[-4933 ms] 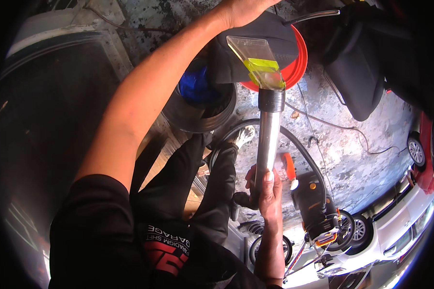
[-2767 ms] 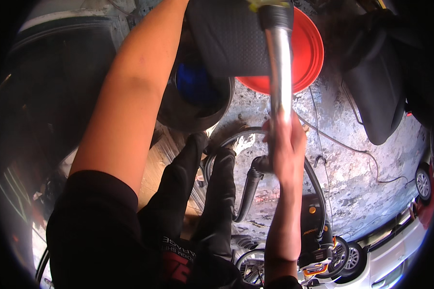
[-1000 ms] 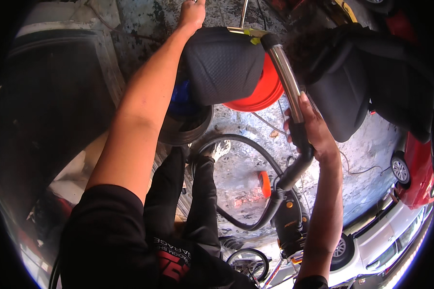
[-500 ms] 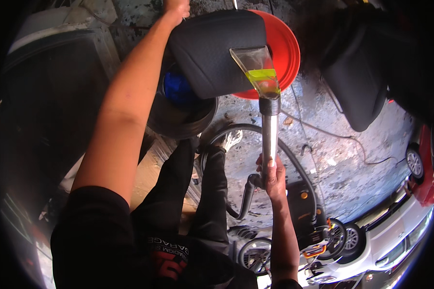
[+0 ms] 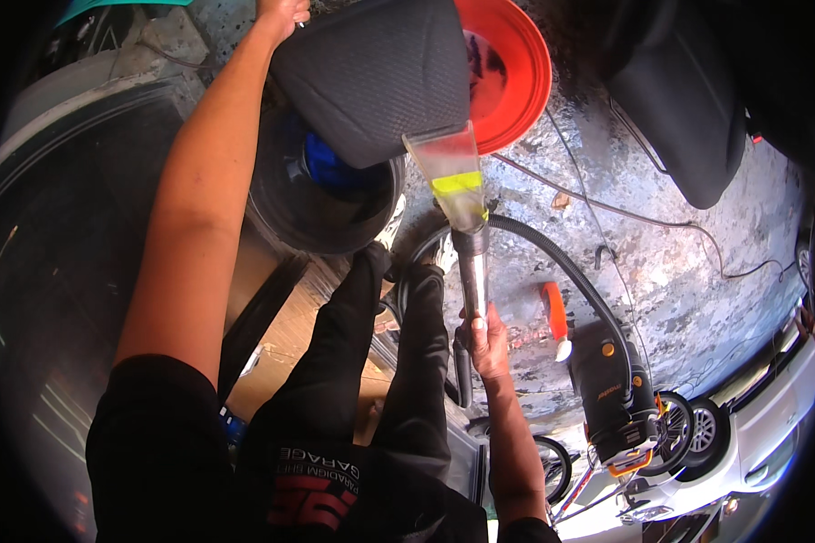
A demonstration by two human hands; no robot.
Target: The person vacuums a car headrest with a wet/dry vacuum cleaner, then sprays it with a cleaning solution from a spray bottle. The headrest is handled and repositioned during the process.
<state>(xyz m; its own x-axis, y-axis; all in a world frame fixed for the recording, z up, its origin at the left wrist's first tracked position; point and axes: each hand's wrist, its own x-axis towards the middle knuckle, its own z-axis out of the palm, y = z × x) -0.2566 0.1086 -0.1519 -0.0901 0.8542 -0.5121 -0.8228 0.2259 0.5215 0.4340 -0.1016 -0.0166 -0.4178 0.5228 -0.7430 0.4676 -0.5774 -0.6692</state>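
Stained grey floor, one round red tub, one round black bucket; above, one black padded headrest, its metal post mostly hidden inside the curled, cropped left grip. Right grip wraps one silver tube with clear nozzle.

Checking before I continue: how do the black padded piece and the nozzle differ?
The black padded piece is opaque; the nozzle is clear with a yellow-green band. The padded piece is a broad, textured block; the nozzle is smaller and flares toward its mouth. The left hand holds the padded piece at its upper left; the nozzle sits on a wand gripped by the right hand. Both are held.
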